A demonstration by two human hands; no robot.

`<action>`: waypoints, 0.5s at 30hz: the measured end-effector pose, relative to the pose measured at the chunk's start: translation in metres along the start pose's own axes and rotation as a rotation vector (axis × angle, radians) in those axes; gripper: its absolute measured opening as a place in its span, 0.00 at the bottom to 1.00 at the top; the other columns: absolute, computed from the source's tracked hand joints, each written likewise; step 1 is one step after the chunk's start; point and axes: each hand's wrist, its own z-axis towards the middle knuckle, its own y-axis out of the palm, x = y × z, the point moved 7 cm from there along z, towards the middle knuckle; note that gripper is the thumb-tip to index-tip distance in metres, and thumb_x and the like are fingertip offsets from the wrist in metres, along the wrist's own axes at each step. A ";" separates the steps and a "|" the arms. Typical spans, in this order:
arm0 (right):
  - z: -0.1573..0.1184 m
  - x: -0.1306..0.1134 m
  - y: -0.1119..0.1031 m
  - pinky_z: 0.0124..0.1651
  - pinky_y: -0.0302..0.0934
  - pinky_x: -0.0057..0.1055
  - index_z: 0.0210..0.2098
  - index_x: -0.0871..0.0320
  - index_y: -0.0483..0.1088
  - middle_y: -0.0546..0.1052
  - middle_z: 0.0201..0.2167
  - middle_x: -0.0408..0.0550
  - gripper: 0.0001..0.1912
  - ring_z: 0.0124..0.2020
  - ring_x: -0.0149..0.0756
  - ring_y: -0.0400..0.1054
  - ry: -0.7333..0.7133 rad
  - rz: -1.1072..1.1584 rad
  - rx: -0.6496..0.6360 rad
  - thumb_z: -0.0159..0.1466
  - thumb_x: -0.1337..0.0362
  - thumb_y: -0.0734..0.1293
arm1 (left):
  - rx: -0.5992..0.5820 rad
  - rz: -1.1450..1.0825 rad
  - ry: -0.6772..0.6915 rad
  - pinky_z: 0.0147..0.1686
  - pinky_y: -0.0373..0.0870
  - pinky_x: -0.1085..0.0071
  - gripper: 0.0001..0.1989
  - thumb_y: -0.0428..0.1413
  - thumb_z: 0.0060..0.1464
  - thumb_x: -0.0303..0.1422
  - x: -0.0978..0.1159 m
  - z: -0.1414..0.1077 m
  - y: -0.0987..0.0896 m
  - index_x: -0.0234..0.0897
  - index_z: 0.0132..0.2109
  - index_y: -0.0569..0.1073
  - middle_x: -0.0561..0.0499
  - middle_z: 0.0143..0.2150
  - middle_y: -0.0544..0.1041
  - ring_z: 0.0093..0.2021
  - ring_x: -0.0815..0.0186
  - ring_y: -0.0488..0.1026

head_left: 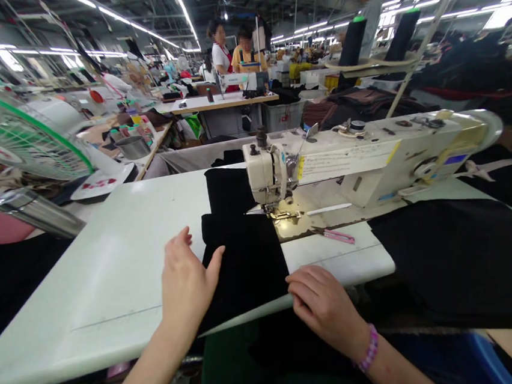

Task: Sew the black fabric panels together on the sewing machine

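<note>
At the bottom of the frame, both forearms reach upward and inward, the right wrist wearing a beaded bracelet. The right hand, lower right of center, lies palm down with its fingers curled at the cloth's lower right edge; whether they pinch it cannot be told. The left hand, left of center, is open and loosely cupped, holding nothing, its thumb spread right over the left edge of the black cloth. The cloth lies mid-frame on the pale table, running from the near edge up beside the needle area of the sewing machine. Pink snips rest right of the cloth. A green fan stands upper left; farther off, people stand at upper center and upper right.
</note>
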 end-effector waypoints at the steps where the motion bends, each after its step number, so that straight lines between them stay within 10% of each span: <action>1: -0.002 0.000 0.000 0.52 0.66 0.44 0.40 0.58 0.69 0.77 0.42 0.50 0.12 0.45 0.42 0.70 -0.008 -0.005 -0.007 0.63 0.78 0.60 | 0.040 0.022 0.179 0.55 0.69 0.45 0.29 0.56 0.59 0.40 0.020 -0.008 -0.004 0.31 0.62 0.60 0.32 0.57 0.70 0.58 0.44 0.70; 7: -0.014 -0.001 -0.002 0.59 0.64 0.49 0.51 0.60 0.69 0.77 0.49 0.53 0.18 0.51 0.44 0.69 -0.054 -0.043 -0.042 0.64 0.76 0.59 | -0.410 0.055 1.011 0.55 0.72 0.61 0.14 0.52 0.61 0.27 0.085 -0.096 0.051 0.34 0.53 0.72 0.43 0.52 0.77 0.55 0.57 0.73; 15: 0.002 0.011 0.002 0.61 0.61 0.51 0.48 0.59 0.70 0.78 0.48 0.52 0.16 0.52 0.43 0.68 -0.045 -0.019 -0.062 0.63 0.76 0.60 | -0.412 -0.004 1.096 0.51 0.75 0.61 0.12 0.49 0.64 0.28 0.073 -0.083 0.067 0.32 0.49 0.74 0.44 0.47 0.78 0.51 0.58 0.74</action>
